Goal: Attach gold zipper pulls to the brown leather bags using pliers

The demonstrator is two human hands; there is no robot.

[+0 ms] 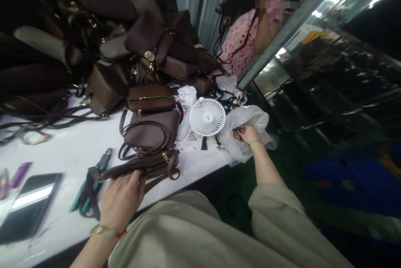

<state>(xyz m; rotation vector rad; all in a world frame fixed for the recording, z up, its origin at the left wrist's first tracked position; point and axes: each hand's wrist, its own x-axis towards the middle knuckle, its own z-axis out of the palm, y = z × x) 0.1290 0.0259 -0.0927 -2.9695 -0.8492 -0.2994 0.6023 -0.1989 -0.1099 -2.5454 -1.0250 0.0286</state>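
Note:
My left hand (pixel 120 201) rests on a flat brown bag with straps (pixel 140 167) near the front edge of the white table (pixel 62 151); its fingers curl over the bag's edge. My right hand (pixel 249 134) reaches far right into a white plastic bag (pixel 247 121) and pinches some small gold-brown pieces (pixel 238 134). A small white fan (pixel 207 116) stands just left of that hand. Two brown handbags (pixel 150 113) lie stacked behind the flat bag.
A tall heap of dark brown handbags (pixel 94 29) fills the back left. Green-handled pliers (pixel 90 184) and a phone (pixel 29 205) lie at the front left. Another person in a pink spotted top (pixel 241 42) stands behind the table. A metal rail (pixel 282 29) runs on the right.

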